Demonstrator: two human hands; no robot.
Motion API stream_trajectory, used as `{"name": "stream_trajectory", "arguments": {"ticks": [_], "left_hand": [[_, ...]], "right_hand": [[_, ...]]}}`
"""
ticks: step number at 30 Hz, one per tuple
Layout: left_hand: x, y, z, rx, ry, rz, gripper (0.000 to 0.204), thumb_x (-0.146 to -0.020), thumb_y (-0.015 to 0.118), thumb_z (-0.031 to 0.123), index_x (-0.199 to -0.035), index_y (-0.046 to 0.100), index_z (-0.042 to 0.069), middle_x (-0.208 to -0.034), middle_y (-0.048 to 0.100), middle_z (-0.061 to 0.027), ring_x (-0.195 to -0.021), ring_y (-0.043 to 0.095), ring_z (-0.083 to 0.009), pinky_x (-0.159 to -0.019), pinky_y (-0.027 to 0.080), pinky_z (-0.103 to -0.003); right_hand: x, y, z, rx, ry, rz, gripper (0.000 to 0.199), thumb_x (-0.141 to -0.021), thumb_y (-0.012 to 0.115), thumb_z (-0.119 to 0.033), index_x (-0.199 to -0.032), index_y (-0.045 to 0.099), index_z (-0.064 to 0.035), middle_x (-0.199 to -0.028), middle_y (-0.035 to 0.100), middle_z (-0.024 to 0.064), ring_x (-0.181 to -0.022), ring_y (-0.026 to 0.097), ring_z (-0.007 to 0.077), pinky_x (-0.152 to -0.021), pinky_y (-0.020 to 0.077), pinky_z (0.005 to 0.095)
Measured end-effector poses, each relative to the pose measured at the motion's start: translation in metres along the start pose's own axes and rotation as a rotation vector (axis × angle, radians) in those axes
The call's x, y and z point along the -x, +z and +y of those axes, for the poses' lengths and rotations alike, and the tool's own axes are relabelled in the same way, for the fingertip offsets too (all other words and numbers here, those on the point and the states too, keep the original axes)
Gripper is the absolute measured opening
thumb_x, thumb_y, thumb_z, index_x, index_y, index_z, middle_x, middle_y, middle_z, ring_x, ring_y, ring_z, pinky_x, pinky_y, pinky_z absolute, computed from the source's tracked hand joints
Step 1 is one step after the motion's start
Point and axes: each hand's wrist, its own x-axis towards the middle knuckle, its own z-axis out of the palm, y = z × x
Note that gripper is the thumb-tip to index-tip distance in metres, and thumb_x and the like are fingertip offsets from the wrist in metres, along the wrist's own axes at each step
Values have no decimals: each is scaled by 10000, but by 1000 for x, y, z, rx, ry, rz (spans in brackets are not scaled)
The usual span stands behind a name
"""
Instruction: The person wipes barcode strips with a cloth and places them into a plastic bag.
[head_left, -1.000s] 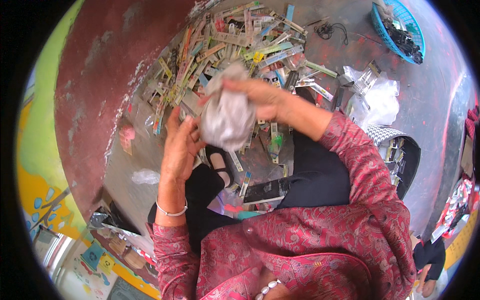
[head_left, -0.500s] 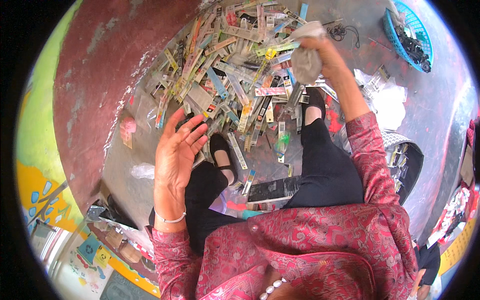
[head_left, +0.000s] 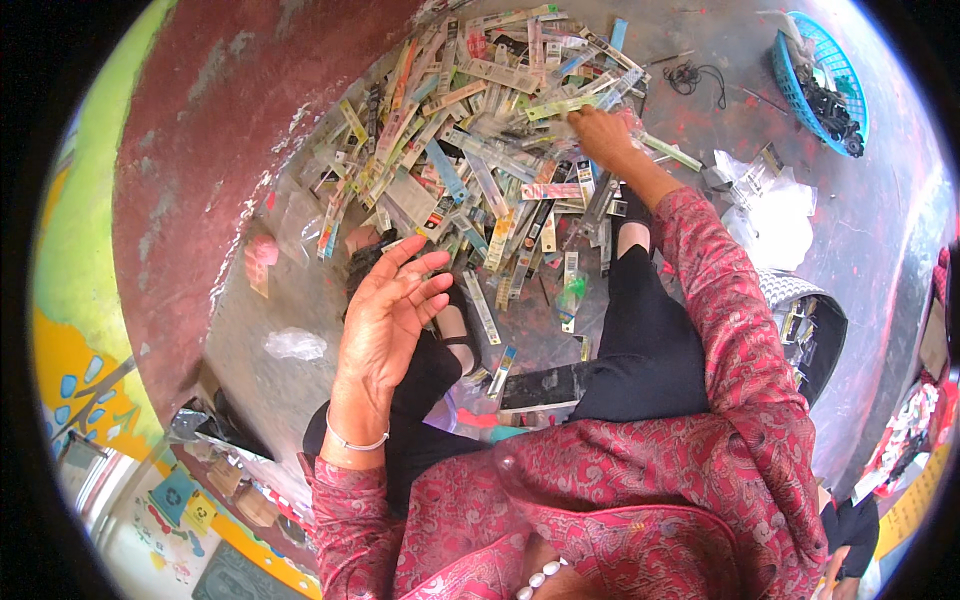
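Note:
A spread-out heap of long, narrow clear plastic sleeves and strips [head_left: 490,185], many with coloured labels, lies on the floor beyond my feet. At its right side my right hand [head_left: 605,138] reaches down, fingers curled among the strips; what they grip is hidden. My left hand [head_left: 385,315] hovers nearer to me, above my left foot, palm turned up and fingers apart with nothing in it. Just past its fingertips is a dark, blurred thing [head_left: 365,262] that I cannot make out.
A blue plastic basket [head_left: 865,95] with black pieces stands at the far right. White plastic bags [head_left: 775,215] lie right of the heap, above a dark container [head_left: 825,325] holding more strips. A thin black cord [head_left: 690,75] lies near the basket. A reddish wall [head_left: 190,170] curves along the left.
My right hand has come down left into the heap; the pale, blurred thing it held no longer shows there. My left hand has shifted slightly right, and the dark blurred thing has appeared beside it.

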Motion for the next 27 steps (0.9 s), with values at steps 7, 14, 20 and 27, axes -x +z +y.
{"name": "stream_trajectory", "arguments": {"ticks": [7, 14, 20, 27], "left_hand": [[0, 2, 7, 17, 34, -1, 429, -810, 529, 91, -1208, 408, -16, -1096, 549, -140, -894, 571, -183, -765, 475, -280], [3, -12, 13, 119, 90, 102, 407, -793, 519, 41, -1186, 430, -14, -1055, 557, -116, -859, 554, -168, -742, 458, -264], [4, -24, 21, 187, 184, 178, 420, -782, 528, 32, -1187, 428, -9, -1036, 552, -96, -830, 531, -151, -723, 449, -250], [7, -35, 21, 237, 198, 188, 425, -780, 522, 25, -1191, 421, -11, -1022, 544, -78, -807, 522, -137, -712, 443, -243]], "right_hand": [[-7, -31, -14, -362, 228, 46, 292, -669, 544, -193, -906, 585, -27, -811, 612, 216, -783, 595, 378, -687, 464, 465], [-14, -50, -42, -357, 277, 164, 364, -696, 555, -251, -998, 562, -47, -832, 614, 220, -772, 595, 387, -688, 471, 459], [-18, -41, -105, -438, 153, -125, 337, -662, 573, -287, -857, 600, -14, -837, 619, 203, -800, 612, 347, -683, 491, 442], [-17, 26, -120, -27, -89, -191, 324, -692, 567, -230, -931, 561, -12, -818, 612, 184, -759, 623, 323, -658, 499, 406]]}}
